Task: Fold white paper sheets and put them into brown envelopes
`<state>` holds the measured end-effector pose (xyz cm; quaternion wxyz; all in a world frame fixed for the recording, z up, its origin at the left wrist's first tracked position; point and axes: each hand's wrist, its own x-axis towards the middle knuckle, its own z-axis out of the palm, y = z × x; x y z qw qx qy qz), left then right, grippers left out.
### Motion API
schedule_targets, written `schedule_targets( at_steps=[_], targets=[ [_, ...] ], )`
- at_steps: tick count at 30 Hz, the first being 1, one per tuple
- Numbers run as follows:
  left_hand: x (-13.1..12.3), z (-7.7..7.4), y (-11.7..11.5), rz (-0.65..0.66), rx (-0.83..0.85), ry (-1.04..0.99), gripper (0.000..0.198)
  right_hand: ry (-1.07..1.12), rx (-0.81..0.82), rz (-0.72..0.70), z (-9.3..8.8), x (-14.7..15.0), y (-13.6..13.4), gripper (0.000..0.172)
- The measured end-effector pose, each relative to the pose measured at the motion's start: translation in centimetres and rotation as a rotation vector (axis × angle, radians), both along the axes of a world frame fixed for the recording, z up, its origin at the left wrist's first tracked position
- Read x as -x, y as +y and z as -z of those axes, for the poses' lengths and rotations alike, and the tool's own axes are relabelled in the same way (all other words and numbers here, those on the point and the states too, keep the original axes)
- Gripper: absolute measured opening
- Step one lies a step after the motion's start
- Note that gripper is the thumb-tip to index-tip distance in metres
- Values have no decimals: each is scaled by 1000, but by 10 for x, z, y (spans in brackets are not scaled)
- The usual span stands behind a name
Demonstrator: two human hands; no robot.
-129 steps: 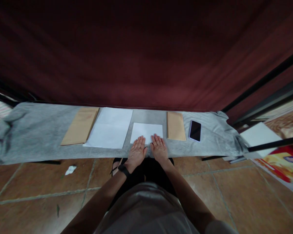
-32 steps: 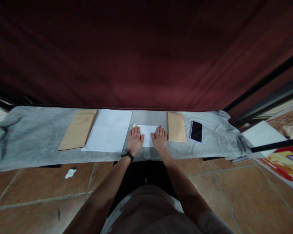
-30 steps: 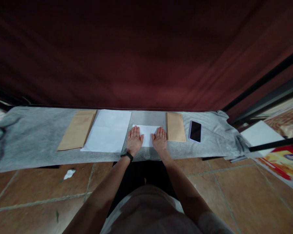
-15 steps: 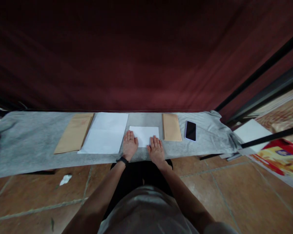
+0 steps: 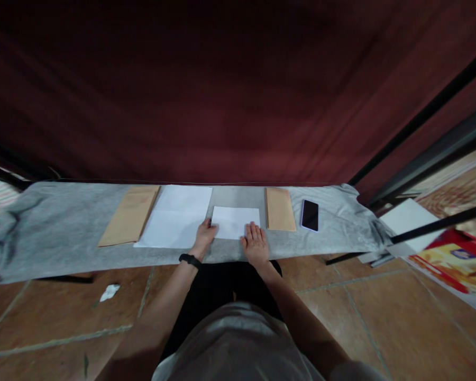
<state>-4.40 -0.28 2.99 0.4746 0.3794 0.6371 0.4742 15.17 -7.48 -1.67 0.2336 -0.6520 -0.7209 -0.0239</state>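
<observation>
A small white folded sheet of paper [image 5: 235, 219] lies in front of me on a grey cloth. My left hand [image 5: 204, 234] is turned on its side at the sheet's left edge, fingers curled in and thumb over that edge; the fingertips are partly hidden. Flat across the lower right corner of the same sheet rests my right hand [image 5: 256, 245], its fingers stretched out. Left of my left hand lie larger white sheets of paper [image 5: 178, 214], beside a big brown paper envelope [image 5: 129, 216]. A smaller brown envelope [image 5: 280, 209] is to the right of my right hand.
A phone [image 5: 310, 215] with a dark screen lies right of the small envelope. The grey cloth [image 5: 75, 222] covers a long narrow table against a dark red curtain [image 5: 222, 106]. At right stand black metal bars and a red and yellow box [image 5: 456, 262].
My left hand has gone from lying flat on the folded sheet to curled at its left edge, shifting slightly left. My right hand stays flat. The view has turned slightly.
</observation>
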Motion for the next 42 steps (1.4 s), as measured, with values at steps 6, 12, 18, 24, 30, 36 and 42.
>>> schedule_targets(
  at_steps=[6,12,18,24,30,36,42],
  targets=[
    [2,-5,-23,-51,114,-146,16,-10,38,-28,-8,-4,-2,51],
    [-2,-9,-53,-181,147,-371,21,43,26,-154,-19,5,-11,54],
    [-36,-10,-79,-216,136,-699,29,115,54,-320,-19,18,-15,58],
    [-68,-2,-97,-237,143,-781,29,233,107,-368,-14,2,-14,62],
    [-72,-2,-93,-214,198,-817,28,234,137,-365,-16,-10,-12,60],
    [-64,-7,-80,-78,260,-738,26,198,100,-380,-17,-9,-7,65],
    [-57,-7,-88,-12,270,-745,21,171,128,-322,-23,-9,-9,53]
  ],
)
